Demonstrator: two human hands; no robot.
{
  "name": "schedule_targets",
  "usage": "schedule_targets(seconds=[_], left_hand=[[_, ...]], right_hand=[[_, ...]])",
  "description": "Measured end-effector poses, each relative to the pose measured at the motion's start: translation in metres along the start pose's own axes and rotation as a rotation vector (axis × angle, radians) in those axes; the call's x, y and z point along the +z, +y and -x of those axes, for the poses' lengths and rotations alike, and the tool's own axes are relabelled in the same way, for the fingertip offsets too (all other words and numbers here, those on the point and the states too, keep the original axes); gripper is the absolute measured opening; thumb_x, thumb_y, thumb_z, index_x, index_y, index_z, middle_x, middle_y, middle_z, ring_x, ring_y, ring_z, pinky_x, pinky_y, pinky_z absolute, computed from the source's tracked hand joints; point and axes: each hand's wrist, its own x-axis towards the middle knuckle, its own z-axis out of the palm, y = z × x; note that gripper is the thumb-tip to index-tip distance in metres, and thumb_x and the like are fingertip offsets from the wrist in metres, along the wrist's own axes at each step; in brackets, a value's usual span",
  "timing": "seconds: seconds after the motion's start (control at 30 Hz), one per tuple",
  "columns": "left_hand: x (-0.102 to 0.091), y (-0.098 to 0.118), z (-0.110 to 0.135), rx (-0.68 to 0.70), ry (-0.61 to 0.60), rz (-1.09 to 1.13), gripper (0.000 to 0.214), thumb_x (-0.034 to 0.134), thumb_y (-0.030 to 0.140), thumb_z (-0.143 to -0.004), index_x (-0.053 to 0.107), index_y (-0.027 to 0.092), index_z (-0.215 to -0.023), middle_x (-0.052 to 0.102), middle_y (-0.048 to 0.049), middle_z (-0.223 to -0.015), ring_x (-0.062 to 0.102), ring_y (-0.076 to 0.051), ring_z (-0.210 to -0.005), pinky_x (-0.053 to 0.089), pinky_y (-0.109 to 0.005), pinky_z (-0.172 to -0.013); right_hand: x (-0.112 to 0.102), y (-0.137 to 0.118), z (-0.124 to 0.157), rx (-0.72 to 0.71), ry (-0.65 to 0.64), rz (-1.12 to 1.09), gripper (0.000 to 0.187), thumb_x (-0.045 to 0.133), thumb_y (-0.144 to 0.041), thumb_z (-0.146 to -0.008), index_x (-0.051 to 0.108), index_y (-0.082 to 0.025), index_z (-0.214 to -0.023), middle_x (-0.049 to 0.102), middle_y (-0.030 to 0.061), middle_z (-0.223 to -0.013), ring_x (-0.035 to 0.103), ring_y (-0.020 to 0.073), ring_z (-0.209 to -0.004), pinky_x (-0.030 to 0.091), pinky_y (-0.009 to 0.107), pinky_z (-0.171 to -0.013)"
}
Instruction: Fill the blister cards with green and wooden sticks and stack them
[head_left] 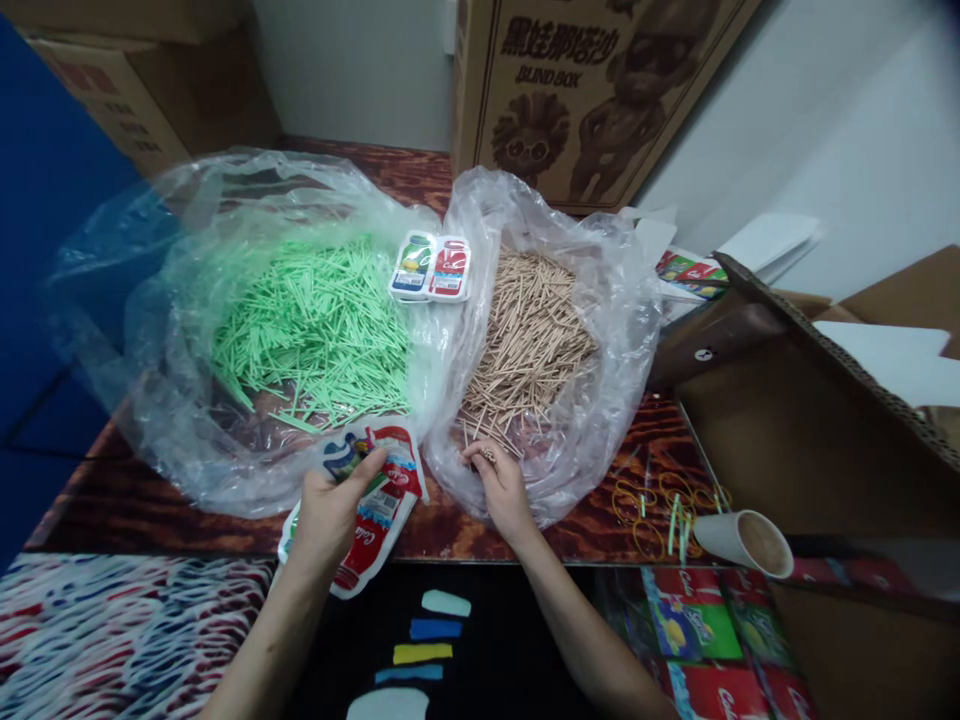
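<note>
My left hand (328, 512) is closed, thumb on top, round several flat printed cola packets (381, 515) in red, white and green. They fan out below and beside the fingers. My right hand (504, 492) is at the near edge of a pile of thin brown sticks (536, 340), its fingers drawn together with small brown stick ends showing between them. How many it holds I cannot make out. The brown sticks lie in an open clear plastic bag (626, 370). Left of it, a second clear bag (169, 400) holds light green sticks (322, 330).
Two small printed packs (430, 267) rest between the bags. On the right are yellow rubber bands (637, 515), a tipped paper cup (742, 542) and an open cardboard box (795, 430). Stacked white-edged packets (127, 630) fill the lower left. A tall carton (555, 100) stands behind.
</note>
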Motion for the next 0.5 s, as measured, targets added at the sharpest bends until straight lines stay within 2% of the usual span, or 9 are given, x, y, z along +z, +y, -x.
schedule_targets(seconds=[0.17, 0.5], left_hand=[[-0.0007, -0.0037, -0.0008, 0.103, 0.006, -0.118, 0.018, 0.079, 0.028, -0.063, 0.070, 0.017, -0.073, 0.068, 0.0013, -0.067, 0.064, -0.017, -0.066, 0.052, -0.026, -0.064], [-0.0067, -0.0021, 0.0071, 0.150, -0.035, -0.237, 0.014, 0.073, 0.030, -0.071, 0.068, 0.017, -0.075, 0.065, 0.0028, -0.069, 0.060, -0.015, -0.065, 0.049, -0.025, -0.067]], right_hand=[[-0.0001, 0.0002, 0.0000, 0.019, 0.000, -0.013, 0.015, 0.047, -0.023, -0.090, 0.060, -0.022, -0.083, 0.061, 0.0005, -0.077, 0.057, 0.0171, -0.077, 0.042, 0.028, -0.074], [-0.0006, -0.0004, 0.0008, 0.045, 0.004, -0.027, 0.013, 0.048, -0.026, -0.089, 0.060, -0.022, -0.084, 0.062, 0.0010, -0.078, 0.059, 0.0180, -0.078, 0.042, 0.029, -0.075]])
